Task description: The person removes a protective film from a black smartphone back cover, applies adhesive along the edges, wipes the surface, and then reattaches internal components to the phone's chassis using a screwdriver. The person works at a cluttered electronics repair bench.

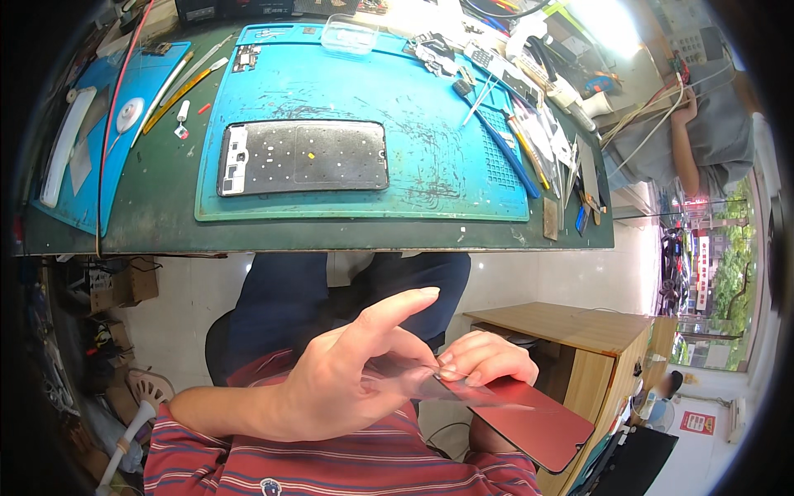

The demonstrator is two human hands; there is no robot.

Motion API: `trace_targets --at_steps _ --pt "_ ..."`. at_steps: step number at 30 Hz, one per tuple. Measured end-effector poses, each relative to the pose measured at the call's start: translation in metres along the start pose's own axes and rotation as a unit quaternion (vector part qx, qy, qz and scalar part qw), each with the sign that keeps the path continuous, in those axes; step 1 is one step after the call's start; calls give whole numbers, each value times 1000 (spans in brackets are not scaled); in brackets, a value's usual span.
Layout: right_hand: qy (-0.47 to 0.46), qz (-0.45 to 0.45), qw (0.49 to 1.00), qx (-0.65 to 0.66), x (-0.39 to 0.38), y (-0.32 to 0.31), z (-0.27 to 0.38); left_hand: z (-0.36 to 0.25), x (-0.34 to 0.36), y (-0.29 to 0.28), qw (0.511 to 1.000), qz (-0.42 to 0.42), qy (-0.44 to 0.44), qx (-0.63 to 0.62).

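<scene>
Over my lap, my right hand grips the far edge of a glossy phone screen panel, which mirrors the red of the shirt and has dark edges. A thin clear film stretches from the panel's left end toward my left hand. That hand is closed on the film, its index finger raised and pointing right; the exact pinch is partly hidden. On the bench, a phone frame lies face up on the blue mat, apart from both hands. Its inside is black with small pale dots and a yellow spot.
Along the mat's right side lie tweezers, a blue-handled tool and several pens and blades. A clear plastic box sits at the back. A wooden desk stands right; another person's arm shows at upper right.
</scene>
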State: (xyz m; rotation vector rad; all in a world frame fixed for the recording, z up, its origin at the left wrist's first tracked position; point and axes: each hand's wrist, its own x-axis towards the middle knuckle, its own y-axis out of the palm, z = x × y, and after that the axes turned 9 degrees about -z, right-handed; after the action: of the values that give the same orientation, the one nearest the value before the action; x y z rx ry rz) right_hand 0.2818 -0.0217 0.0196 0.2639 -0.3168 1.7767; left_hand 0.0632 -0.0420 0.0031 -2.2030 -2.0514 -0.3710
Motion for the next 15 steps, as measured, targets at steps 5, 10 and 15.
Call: trace_targets --at_steps 5,10,15 --pt "-78 16 996 39 1 -5 -11 -5 3 -5 999 -22 -27 0" --pt "-166 3 983 -74 -8 -19 -19 12 -5 -17 994 -40 -98 -5" --pt "-196 -30 968 -157 -2 -25 -12 14 -15 -28 970 3 -239 -47"
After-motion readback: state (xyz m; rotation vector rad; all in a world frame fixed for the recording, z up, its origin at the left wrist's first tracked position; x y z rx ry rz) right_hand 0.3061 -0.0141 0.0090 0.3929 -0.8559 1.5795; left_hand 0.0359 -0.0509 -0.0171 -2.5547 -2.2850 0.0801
